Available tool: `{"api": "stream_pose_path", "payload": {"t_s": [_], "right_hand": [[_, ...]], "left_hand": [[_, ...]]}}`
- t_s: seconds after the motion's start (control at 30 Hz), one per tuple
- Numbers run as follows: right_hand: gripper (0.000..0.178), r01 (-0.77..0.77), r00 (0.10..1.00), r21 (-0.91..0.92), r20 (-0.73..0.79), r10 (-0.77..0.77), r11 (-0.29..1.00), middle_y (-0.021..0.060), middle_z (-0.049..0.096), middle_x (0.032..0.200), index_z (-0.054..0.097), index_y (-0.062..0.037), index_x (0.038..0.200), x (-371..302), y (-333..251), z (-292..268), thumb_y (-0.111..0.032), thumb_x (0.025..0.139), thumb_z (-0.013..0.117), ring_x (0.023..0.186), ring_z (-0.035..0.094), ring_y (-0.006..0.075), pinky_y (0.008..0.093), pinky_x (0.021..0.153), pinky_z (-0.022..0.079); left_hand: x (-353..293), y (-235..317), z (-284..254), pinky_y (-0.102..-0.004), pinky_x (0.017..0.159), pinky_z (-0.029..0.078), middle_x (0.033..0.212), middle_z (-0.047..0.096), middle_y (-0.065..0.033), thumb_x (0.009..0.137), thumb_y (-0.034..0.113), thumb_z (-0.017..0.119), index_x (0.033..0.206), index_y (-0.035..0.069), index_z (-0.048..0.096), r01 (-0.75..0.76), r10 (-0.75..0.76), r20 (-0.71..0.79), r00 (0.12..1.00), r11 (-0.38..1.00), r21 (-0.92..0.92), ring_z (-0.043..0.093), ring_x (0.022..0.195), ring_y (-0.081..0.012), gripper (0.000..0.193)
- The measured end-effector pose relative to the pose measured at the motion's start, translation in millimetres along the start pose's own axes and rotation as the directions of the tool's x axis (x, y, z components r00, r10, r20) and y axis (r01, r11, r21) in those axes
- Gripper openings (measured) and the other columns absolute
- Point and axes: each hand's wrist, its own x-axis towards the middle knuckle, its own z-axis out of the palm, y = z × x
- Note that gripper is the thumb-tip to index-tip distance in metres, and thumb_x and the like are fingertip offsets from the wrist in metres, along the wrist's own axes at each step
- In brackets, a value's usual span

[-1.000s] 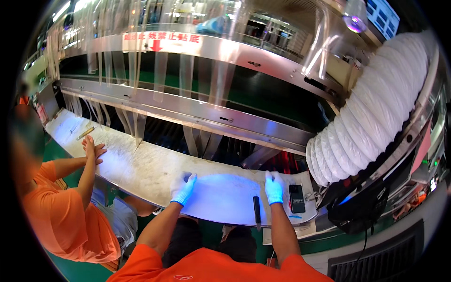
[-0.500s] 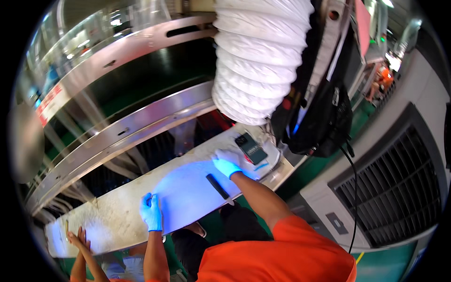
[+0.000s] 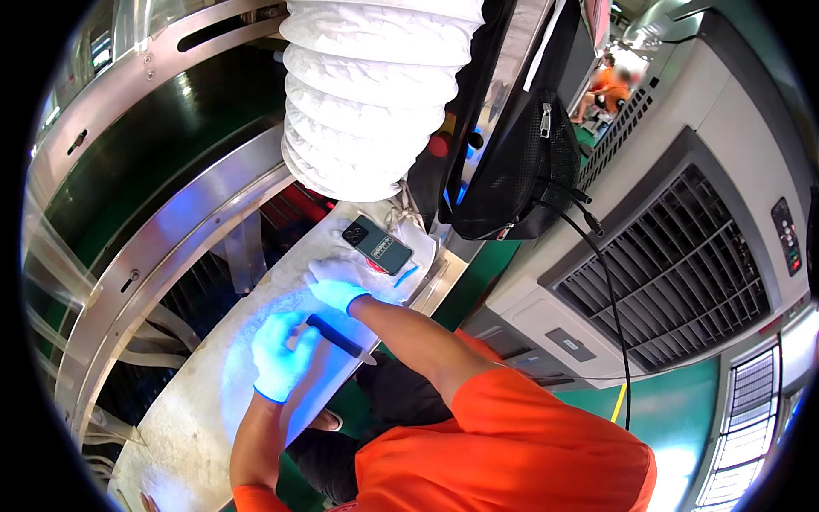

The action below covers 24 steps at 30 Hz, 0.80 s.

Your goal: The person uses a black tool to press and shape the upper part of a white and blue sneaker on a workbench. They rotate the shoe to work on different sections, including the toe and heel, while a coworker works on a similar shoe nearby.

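Note:
Both my hands wear light gloves lit blue over the long pale work surface (image 3: 183,427). My left hand (image 3: 281,354) is beside the rear end of a knife (image 3: 337,335), with a gap between thumb and fingers; nothing shows in it. The knife lies slantwise, its dark handle towards my left hand and its short blade at the near edge. Farther up, my right hand (image 3: 335,286) rests palm down, fingers stretched out, their tips pale against the surface. Beyond it lie a dark green phone (image 3: 378,245) and a small blue strip (image 3: 407,274).
A wide white ribbed duct (image 3: 371,102) hangs over the far end. To its right is a black bag (image 3: 525,175) with cables. A large grey air cooler (image 3: 674,256) stands at right. Metal rails (image 3: 162,264) curve along the left. Part of another person's hand (image 3: 149,503) shows lower left.
My view has swung to the right. My left hand has moved across the surface to the knife's handle end, its fingers loosening. My right hand stays near the phone.

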Motion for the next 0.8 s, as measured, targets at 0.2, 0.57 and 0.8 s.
{"api": "stream_pose_path", "payload": {"t_s": [0.2, 0.57, 0.8], "right_hand": [[0.034, -0.043, 0.996, -0.033, 0.075, 0.046, 0.999, 0.0173, 0.076, 0.086, 0.068, -0.0081, 0.101, -1, -11, -16, -0.039, 0.106, 0.056, 0.082, 0.075, 0.0407, 0.0599, 0.073, 0.058], [0.036, -0.074, 0.989, -0.093, 0.119, 0.085, 0.993, 0.0187, 0.077, 0.09, 0.071, -0.0079, 0.102, -1, -13, -17, -0.04, 0.106, 0.055, 0.091, 0.075, 0.0409, 0.0587, 0.079, 0.059], [0.035, -0.077, 0.995, -0.058, 0.062, 0.08, 0.995, 0.0187, 0.077, 0.089, 0.07, -0.0081, 0.099, 0, -17, -17, -0.039, 0.106, 0.055, 0.089, 0.075, 0.0407, 0.0589, 0.078, 0.059]], "left_hand": [[-10, -20, 32, -0.062, 0.123, 0.04, 0.128, 0.073, -0.0214, 0.082, 0.042, 0.089, 0.114, 0.005, 0.078, -0.353, 0.292, 0.333, 0.897, 0.925, 0.139, 0.063, 0.133, -0.0467, 0.05], [-12, 11, -9, -0.0533, 0.098, 0.059, 0.129, 0.069, -0.0245, 0.083, 0.038, 0.086, 0.148, 0.003, 0.057, 0.007, -0.216, 0.418, 0.882, 0.895, 0.447, 0.072, 0.114, -0.0444, 0.08], [-6, -17, -31, -0.0554, 0.093, 0.06, 0.118, 0.075, -0.0262, 0.085, 0.024, 0.079, 0.142, 0.01, 0.066, 0.034, -0.307, 0.567, 0.764, 0.897, 0.441, 0.076, 0.106, -0.0462, 0.06]]}}
